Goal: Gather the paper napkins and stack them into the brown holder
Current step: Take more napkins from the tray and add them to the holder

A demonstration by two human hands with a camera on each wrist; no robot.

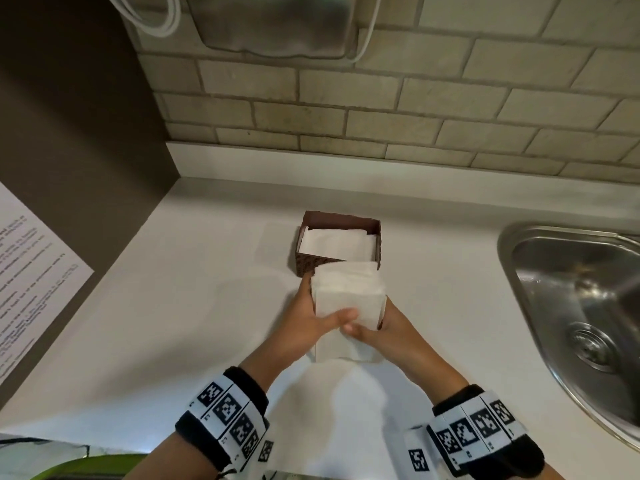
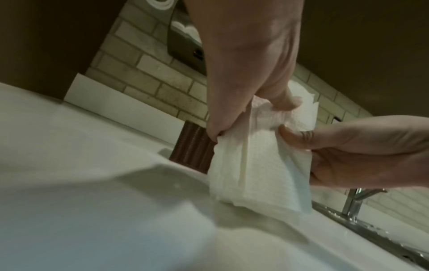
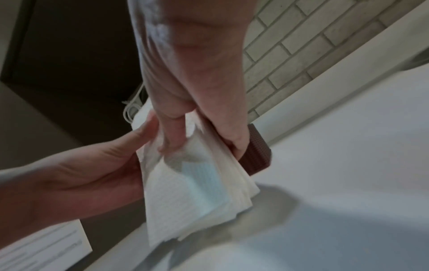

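Napkins, a thick bundle of white, square, embossed paper napkins (image 1: 348, 299), sit between our two hands just in front of the holder, their lower edge resting on or just above the white tabletop (image 1: 173, 323); we cannot tell which. Our left hand (image 1: 311, 318) grips the bundle from its 9 o'clock side, thumb laid across the near face. Our right hand (image 1: 384, 329) grips it from 3 o'clock, thumb meeting the left thumb on the front sheet. In the right wrist view the sheets fan apart at the bottom corner, so we judge the bundle is not yet squared up.

At 12 o'clock from the bundle, just beside it, stands the brown ribbed square napkin holder (image 1: 311, 263). A flat layer of white napkins (image 1: 334, 242) already lies inside it, with wall showing above them, so there looks to be room for more.

As we read it, the gathering is mostly done and part of the stacking too. What is left is to even the edges, lift this bundle over the near wall and lay it flat on the ones inside. We see no loose napkins elsewhere on the tabletop.

Farther out, a stainless steel sink (image 1: 571, 306) lies at 3 o'clock, a printed white paper sheet (image 1: 31, 271) at 9 o'clock, and a pale brick-tiled wall (image 1: 415, 109) rises behind the holder.
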